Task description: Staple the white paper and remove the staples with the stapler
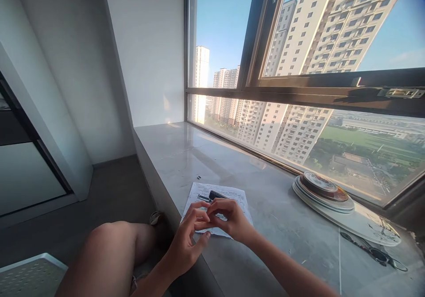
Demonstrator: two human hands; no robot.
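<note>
A printed sheet of paper [237,195] lies on the grey window sill, partly covered by my hands. On it, just beyond my fingers, sits a black elongated object [216,194]; a smaller dark slim piece [203,197] lies to its left. My left hand [190,240] is over the sheet's near left edge, its fingers bent and the thumb held apart. The fingers of my right hand [231,219] are pinched together close to my left fingertips. Whatever may be between them is too small or hidden to name.
Two tiny dark pieces [198,177] rest beyond the paper. To the right stand stacked round plates or discs [320,190] on a large white oval board [373,226], with a dark cord-like item [375,253] nearby. A window runs along the sill; my bent leg [102,257] is at lower left.
</note>
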